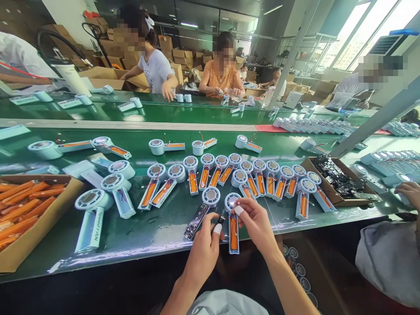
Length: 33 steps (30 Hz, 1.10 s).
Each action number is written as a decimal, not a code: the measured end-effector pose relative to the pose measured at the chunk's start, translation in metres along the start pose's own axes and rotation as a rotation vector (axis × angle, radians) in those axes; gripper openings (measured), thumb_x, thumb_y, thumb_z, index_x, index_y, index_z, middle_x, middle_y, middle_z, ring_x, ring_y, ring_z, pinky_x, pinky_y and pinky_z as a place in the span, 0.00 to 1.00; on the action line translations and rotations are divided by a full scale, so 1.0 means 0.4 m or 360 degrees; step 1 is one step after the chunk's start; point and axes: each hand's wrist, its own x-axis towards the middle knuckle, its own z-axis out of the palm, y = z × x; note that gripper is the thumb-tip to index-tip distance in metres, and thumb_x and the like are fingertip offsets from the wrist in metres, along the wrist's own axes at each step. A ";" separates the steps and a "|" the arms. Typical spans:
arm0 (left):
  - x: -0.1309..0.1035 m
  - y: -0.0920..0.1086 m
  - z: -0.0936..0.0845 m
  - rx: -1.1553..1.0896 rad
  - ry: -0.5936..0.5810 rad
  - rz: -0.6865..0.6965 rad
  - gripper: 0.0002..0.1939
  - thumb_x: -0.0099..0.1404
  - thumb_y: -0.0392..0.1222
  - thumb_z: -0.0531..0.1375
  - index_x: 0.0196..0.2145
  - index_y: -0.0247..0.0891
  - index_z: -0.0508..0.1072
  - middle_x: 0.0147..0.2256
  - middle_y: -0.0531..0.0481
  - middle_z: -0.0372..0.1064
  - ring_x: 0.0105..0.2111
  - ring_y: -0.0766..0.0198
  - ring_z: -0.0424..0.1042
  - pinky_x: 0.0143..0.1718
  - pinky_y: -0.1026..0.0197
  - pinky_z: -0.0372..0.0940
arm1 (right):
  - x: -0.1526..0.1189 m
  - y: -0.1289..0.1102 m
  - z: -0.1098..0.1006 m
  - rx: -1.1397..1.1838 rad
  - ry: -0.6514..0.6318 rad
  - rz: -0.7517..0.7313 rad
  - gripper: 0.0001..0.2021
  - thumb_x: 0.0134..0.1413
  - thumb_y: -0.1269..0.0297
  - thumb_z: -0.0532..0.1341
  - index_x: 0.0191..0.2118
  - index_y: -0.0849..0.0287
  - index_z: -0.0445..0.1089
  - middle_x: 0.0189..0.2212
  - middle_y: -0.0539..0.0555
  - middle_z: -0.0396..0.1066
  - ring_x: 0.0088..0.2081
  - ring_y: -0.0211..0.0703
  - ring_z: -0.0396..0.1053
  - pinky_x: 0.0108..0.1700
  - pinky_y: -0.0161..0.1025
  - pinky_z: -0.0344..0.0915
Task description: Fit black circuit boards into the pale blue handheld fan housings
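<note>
My left hand (205,240) is closed on a small black circuit board (220,219), pinched between thumb and fingers just left of a handheld fan (233,232). That fan lies at the table's front edge, its handle uncovered to show an orange battery. Over the fan's round head, the fingertips of my right hand (252,216) are pinched together; whatever lies between them is too small to make out. White covers sit on both thumbs. Beside my left hand, another fan (210,197) has a dark circuit board (196,221) along its handle.
Fans with orange batteries (215,177) stand in a row behind my hands. A carton of orange batteries (39,214) is at the left, a carton of black circuit boards (337,179) at the right. A green conveyor (210,140) runs beyond, with co-workers across it. Another person's hand (408,192) is at far right.
</note>
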 end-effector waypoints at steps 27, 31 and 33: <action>-0.003 0.010 0.001 -0.0079 0.0107 0.0082 0.15 0.70 0.42 0.47 0.51 0.41 0.66 0.44 0.43 0.78 0.43 0.54 0.78 0.40 0.53 0.71 | -0.025 -0.018 0.010 -0.1069 -0.0203 -0.0527 0.09 0.59 0.76 0.60 0.39 0.56 0.75 0.37 0.52 0.72 0.39 0.44 0.71 0.41 0.37 0.65; -0.006 0.008 0.006 0.0107 0.0182 0.0204 0.17 0.69 0.39 0.47 0.50 0.40 0.69 0.46 0.43 0.78 0.44 0.54 0.79 0.44 0.51 0.73 | -0.033 -0.034 0.011 -0.1463 -0.0201 -0.0759 0.09 0.60 0.76 0.59 0.38 0.57 0.74 0.37 0.54 0.72 0.37 0.46 0.69 0.37 0.38 0.63; -0.008 0.002 0.010 0.0212 0.0252 0.0306 0.18 0.68 0.37 0.47 0.51 0.39 0.70 0.47 0.42 0.78 0.46 0.54 0.79 0.46 0.52 0.73 | -0.035 -0.045 0.011 -0.1631 -0.0251 -0.0878 0.09 0.61 0.76 0.59 0.38 0.57 0.74 0.35 0.54 0.71 0.36 0.46 0.68 0.36 0.39 0.62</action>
